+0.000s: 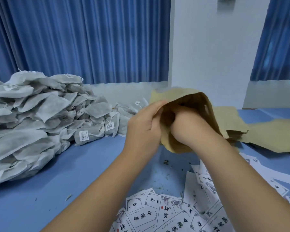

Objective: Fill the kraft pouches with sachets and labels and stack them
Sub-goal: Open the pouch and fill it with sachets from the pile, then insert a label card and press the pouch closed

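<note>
- Left hand [146, 126] pinches the near rim of the kraft pouch [206, 104], mid-frame, likely to keep its mouth spread.
- Right hand [184, 123] is buried inside to the wrist, probably opening it out or seating contents; its fingers are hidden, so their state cannot be told.
- Sachets [32, 123] heap at left, labels [157, 213] lie at bottom, flat pouches [266, 133] at right, all within reach.

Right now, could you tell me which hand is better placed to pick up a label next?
Probably the right hand: the labels lie beneath its forearm, while the left hand grips the pouch rim.
</note>
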Motion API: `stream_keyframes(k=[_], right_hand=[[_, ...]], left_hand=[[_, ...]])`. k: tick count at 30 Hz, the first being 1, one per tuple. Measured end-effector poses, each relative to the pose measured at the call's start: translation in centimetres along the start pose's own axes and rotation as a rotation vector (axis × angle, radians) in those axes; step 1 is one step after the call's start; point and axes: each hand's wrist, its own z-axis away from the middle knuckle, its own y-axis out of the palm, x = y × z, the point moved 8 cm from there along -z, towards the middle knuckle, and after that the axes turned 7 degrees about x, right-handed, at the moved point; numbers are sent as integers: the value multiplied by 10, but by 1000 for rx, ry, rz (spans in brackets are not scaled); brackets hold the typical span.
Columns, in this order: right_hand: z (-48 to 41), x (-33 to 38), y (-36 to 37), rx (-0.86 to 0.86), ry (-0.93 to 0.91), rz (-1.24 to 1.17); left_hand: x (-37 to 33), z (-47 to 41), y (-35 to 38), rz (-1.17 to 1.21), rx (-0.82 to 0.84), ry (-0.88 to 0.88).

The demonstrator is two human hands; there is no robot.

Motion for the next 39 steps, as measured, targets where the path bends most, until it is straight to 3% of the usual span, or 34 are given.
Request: stream_keyframes(k=[2, 4, 8, 10, 18, 21, 26, 31, 34, 39], right_hand=[[8, 6, -5, -148, -118, -79], [11, 6, 2, -150, -125, -62], [6, 1, 33, 200, 51, 159], [10, 2, 42, 264, 27, 235], [53, 15, 24, 4, -207, 199], [93, 7, 25, -75, -326, 153], [144, 1, 61, 176, -505, -67], [157, -7, 89, 269, -516, -27], [158, -12, 98, 292, -501, 35], [157, -13, 98, 286, -503, -20]], left_hand=[[3, 1, -5, -71, -24, 34], [7, 2, 0, -157, 37, 41], [32, 6, 23, -311, 314, -112], [42, 5, 26, -376, 392, -175], [37, 0, 22, -257, 530, -209], [38, -1, 20, -272, 545, -246], [39, -1, 16, -309, 550, -322], [37, 1, 14, -510, 649, -361], [39, -2, 10, -659, 624, -341], [36, -7, 14, -621, 568, -281]])
